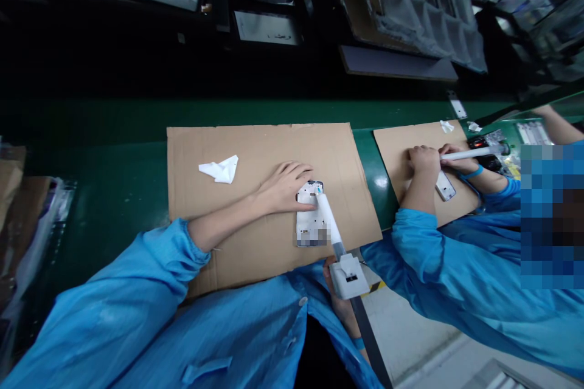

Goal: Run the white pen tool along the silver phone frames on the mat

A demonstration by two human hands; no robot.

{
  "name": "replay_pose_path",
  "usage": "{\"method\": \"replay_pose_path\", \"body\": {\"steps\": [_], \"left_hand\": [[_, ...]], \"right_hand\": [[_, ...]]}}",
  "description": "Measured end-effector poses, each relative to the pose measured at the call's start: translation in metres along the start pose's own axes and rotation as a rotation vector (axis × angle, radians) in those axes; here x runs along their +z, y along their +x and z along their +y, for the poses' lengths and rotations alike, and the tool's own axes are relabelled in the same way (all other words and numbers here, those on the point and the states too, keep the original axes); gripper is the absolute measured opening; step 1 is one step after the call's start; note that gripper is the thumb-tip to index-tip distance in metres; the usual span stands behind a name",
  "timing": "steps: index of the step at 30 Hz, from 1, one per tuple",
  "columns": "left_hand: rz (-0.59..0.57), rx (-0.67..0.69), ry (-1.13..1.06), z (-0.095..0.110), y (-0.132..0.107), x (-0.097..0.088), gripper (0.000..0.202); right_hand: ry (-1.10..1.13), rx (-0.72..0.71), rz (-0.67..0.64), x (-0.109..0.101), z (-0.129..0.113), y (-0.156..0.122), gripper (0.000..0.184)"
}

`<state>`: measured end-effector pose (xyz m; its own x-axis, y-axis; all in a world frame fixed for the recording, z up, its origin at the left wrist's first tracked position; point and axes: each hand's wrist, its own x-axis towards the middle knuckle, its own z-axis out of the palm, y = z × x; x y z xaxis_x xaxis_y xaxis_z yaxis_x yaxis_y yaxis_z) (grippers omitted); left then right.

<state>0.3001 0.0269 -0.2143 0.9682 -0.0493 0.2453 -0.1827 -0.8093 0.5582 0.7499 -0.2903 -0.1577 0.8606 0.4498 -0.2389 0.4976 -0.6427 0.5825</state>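
Note:
A white phone frame point(306, 219) lies on a brown cardboard sheet point(246, 237) in front of me. My left hand point(287, 187) grips it at its upper left, with the thumb across its face and the fingers curled at the top edge. A white tool with a long tube and a boxy rear body point(349, 276) slants over the frame's right side, its tip by the upper right part. Behind that body is my right hand point(335, 289), holding the tool; most of its fingers are hidden. A crumpled white cloth or paper piece point(221, 169) rests left of my left hand.
At the right, a co-worker's hands point(426, 161) work with a similar white tube over a phone part point(444, 185) on another cardboard sheet point(392, 146). Trays with plastic covering point(410, 18) stand at the back. Wrapped stacks point(31, 225) sit at the left edge.

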Motion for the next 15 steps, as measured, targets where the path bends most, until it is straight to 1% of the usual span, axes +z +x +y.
{"method": "replay_pose_path", "body": {"steps": [6, 10, 15], "left_hand": [[0.010, -0.005, 0.007, 0.0014, 0.0005, 0.0001, 0.071], [-0.006, -0.003, 0.014, 0.0011, 0.0005, -0.0001, 0.073], [0.001, -0.003, 0.005, 0.0010, -0.0002, -0.0001, 0.071]], "right_hand": [[-0.016, 0.011, -0.006, -0.0043, -0.0035, -0.0052, 0.051], [-0.013, 0.005, -0.016, -0.0065, -0.0035, -0.0062, 0.053], [-0.006, -0.001, -0.029, -0.0070, -0.0027, -0.0056, 0.055]]}}
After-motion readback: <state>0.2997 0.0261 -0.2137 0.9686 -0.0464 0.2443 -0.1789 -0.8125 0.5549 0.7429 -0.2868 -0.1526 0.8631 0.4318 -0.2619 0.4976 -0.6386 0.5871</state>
